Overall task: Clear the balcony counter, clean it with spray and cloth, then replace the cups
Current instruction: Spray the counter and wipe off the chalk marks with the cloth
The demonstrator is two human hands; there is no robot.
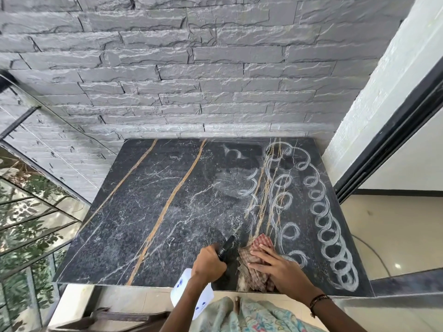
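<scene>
Head view: the spray bottle (191, 293) is gripped by the closed left hand (208, 262); the checked cloth (257, 262) is pressed flat under the open right hand (275, 264) at the surface's (153, 212) near edge. Wiping is judged under way; looped streaks (330, 236) remain to be wiped. No cups are visible.

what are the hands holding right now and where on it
The left hand grips the spray bottle at its black trigger head. The right hand presses flat on the checked cloth against the counter, not gripping it.
</scene>
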